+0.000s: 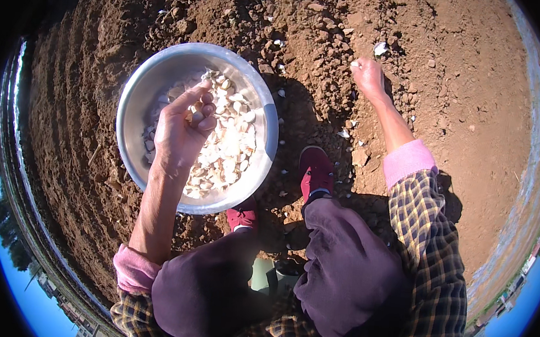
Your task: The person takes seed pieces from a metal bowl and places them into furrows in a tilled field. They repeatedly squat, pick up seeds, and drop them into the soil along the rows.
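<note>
A round metal basin (266, 136) stands on the soil, left of centre, with many garlic cloves (224, 152) inside. Over it is my left hand (185, 117), palm up, its curled fingers holding several garlic cloves (198, 114). My right hand (369, 77) is low over the loose soil at the upper right, with a pale garlic clove (354, 64) pinched at the fingertips. Just above and right of that hand lies a white clove (380, 48) on the ground. More cloves (343, 133) are scattered on the soil between the basin and my right arm.
My red shoes (315, 171) are on the cloddy soil (306, 22), one partly under the basin's near rim. Furrowed ground (69, 110) runs along the left, and smoother soil (482, 112) lies at the right. Something green (262, 275) shows between my legs.
</note>
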The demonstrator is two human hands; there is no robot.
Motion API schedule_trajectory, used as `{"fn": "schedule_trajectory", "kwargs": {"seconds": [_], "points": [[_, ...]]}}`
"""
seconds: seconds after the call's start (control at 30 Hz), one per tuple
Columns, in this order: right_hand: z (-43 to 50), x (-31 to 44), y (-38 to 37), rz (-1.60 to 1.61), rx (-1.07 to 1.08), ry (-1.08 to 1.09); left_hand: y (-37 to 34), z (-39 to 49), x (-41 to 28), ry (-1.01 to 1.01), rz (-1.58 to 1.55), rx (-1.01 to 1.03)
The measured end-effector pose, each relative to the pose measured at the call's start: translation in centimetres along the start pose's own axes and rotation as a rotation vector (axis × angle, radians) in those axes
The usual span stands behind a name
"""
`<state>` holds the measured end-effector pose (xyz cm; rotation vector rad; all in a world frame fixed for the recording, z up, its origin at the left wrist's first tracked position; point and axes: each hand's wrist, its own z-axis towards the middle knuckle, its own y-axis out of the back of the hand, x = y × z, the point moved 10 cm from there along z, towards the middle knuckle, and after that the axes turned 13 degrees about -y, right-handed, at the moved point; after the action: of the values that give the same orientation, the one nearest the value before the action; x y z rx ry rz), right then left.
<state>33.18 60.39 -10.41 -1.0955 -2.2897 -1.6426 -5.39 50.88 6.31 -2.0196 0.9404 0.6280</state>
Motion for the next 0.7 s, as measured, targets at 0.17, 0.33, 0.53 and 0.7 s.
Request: {"fn": "schedule_trajectory", "kwargs": {"seconds": [0.17, 0.33, 0.53, 0.7], "points": [[-0.9, 2.7, -1.7, -0.363, -0.067, 0.219, 0.2, 0.3, 4.0, 0.136, 0.036, -0.013], [-0.7, 3.7, -3.1, -0.632, 0.090, 0.179, -1.1, -0.4, 6.7, 0.256, -0.002, 0.026], [-0.3, 2.3, -3.4, -0.559, 0.221, 0.052, -3.1, -0.6, 7.7, 0.230, -0.142, 0.183], [-6.6, 5.6, 2.3, 0.044, 0.021, 0.197, -4.0, -1.5, 8.8, 0.288, -0.375, 0.242]]}}
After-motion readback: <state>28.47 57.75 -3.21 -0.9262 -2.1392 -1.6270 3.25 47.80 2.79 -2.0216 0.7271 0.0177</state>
